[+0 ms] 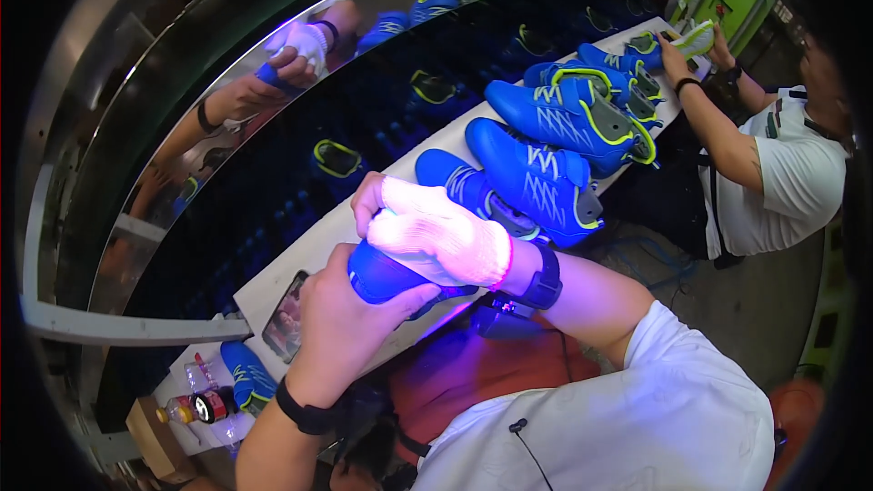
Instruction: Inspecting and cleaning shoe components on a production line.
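A blue shoe [377, 275] is held in front of me, its toe end showing between my hands. My bare left hand [332, 309] wraps round it from the left, with the thumb laid along its near side. On top of the shoe, my right hand [436, 229] in a white glove presses down with bent fingers, whose tips are partly hidden. Violet light falls on the glove. Just beyond the right hand, a blue shoe with grey laces [536, 177] lies with others on the white bench [314, 259].
A phone [285, 316] lies left of my left hand. Farther left are another blue shoe [245, 375] and a bottle [182, 409]. A dark conveyor [273, 209] holding shoes runs behind the bench, under a reflective hood. At right, a co-worker [773, 155] handles a shoe.
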The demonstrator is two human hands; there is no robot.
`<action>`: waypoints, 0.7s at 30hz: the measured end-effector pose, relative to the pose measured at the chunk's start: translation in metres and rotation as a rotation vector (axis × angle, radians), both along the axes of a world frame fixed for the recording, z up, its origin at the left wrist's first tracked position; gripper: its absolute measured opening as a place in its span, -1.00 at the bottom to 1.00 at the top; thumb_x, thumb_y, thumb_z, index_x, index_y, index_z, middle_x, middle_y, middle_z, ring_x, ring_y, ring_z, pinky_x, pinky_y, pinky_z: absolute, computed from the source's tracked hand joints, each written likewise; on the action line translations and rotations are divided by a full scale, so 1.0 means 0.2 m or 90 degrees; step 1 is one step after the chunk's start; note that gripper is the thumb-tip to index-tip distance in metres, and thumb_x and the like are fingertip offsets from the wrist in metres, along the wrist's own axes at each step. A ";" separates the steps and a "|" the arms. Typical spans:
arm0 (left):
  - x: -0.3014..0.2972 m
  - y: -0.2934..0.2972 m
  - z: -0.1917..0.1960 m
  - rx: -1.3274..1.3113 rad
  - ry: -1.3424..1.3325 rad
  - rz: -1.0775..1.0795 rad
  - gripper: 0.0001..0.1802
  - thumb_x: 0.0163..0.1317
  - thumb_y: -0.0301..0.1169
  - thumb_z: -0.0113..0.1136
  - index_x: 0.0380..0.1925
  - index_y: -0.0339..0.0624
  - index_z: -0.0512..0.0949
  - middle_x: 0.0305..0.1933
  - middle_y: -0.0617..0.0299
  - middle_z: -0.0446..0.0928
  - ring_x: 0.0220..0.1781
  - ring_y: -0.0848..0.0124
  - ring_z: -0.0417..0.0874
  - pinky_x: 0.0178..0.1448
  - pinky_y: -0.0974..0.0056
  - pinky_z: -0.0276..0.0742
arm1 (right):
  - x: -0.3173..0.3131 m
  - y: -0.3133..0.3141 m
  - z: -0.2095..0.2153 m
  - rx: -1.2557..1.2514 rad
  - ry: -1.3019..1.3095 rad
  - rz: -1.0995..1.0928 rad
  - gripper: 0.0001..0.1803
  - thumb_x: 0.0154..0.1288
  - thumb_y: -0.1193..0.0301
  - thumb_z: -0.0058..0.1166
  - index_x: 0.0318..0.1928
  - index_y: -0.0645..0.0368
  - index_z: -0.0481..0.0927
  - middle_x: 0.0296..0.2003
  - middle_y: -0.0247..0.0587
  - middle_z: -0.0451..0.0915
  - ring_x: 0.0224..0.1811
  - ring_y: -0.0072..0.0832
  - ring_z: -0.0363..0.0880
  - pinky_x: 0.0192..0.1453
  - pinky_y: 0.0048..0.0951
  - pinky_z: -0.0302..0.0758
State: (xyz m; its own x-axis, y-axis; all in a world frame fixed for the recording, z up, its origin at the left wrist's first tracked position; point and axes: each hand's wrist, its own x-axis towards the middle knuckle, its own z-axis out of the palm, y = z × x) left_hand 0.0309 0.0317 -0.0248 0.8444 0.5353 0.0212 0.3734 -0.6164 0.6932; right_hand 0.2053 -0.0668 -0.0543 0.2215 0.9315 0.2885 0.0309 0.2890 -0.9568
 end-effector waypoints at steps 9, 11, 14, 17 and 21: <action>0.16 -0.22 0.14 0.303 0.054 -0.200 -0.13 -0.08 0.21 0.74 -0.13 -0.31 0.55 -0.48 0.05 0.68 -0.45 0.06 0.81 -0.37 0.09 0.71 | 0.06 -0.30 -0.01 0.044 0.076 -0.057 -0.44 0.51 0.04 0.04 0.23 0.25 0.54 0.03 -0.22 0.48 0.12 -0.38 0.42 0.36 -0.29 0.32; 0.13 -0.27 0.14 0.371 0.004 -0.270 -0.17 -0.01 0.26 0.68 -0.19 -0.27 0.53 -0.54 0.11 0.60 -0.54 0.11 0.76 -0.45 0.10 0.66 | 0.01 -0.41 0.05 0.002 0.058 -0.077 -0.22 0.55 -0.11 -0.06 0.45 0.30 0.46 0.18 -0.12 0.54 0.36 -0.28 0.45 0.56 -0.17 0.25; 0.09 -0.31 0.13 0.402 -0.029 -0.345 -0.18 0.01 0.20 0.68 -0.17 -0.35 0.54 -0.46 0.11 0.63 -0.53 0.19 0.75 -0.46 0.17 0.64 | -0.01 -0.52 -0.03 0.046 -0.097 -0.063 -0.12 0.60 -0.22 -0.16 0.51 0.32 0.41 0.30 -0.03 0.55 0.61 -0.14 0.34 0.73 -0.03 0.08; 0.05 -0.20 0.05 0.466 -0.095 -0.494 -0.28 -0.01 0.09 0.66 -0.12 -0.30 0.61 -0.32 0.12 0.64 -0.34 0.24 0.76 -0.34 0.22 0.68 | -0.04 -0.62 -0.08 0.045 -0.269 -0.037 -0.03 0.62 -0.28 -0.23 0.54 0.41 0.32 0.49 0.18 0.43 0.68 0.08 0.25 0.73 0.10 0.09; -0.11 -0.06 0.16 0.171 0.000 -0.369 0.06 -0.28 0.09 0.80 0.33 0.02 0.63 0.50 -0.24 0.41 0.53 -0.17 0.45 0.47 -0.06 0.56 | -0.15 -0.69 -0.06 0.031 -0.432 -0.119 0.16 0.32 -0.30 0.26 0.53 0.50 0.31 0.53 0.37 0.35 0.63 0.27 0.28 0.67 0.13 0.27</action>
